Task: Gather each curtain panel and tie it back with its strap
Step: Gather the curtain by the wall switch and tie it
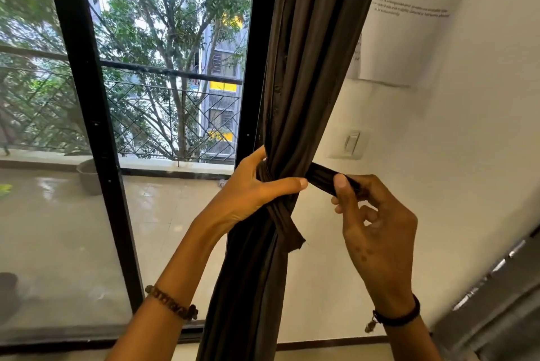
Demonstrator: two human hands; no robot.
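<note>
Left hand (251, 191) wraps bunched curtain panel (295, 97) at its waist, thumb laid across front. Right hand (377, 223) pinches strap (327, 178) end, pulled taut rightward. Short strap tail hangs below. Window frame (84, 115) close left; bare wall (467, 156) right, light switch (350, 143) near.

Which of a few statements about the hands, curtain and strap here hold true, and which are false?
1. The left hand grips the gathered curtain. True.
2. The right hand pinches the strap. True.
3. The curtain hangs at the window's left edge. False: it hangs at the right edge, beside the wall.
4. Both wrists are bare. False: each wears a bracelet.
</note>
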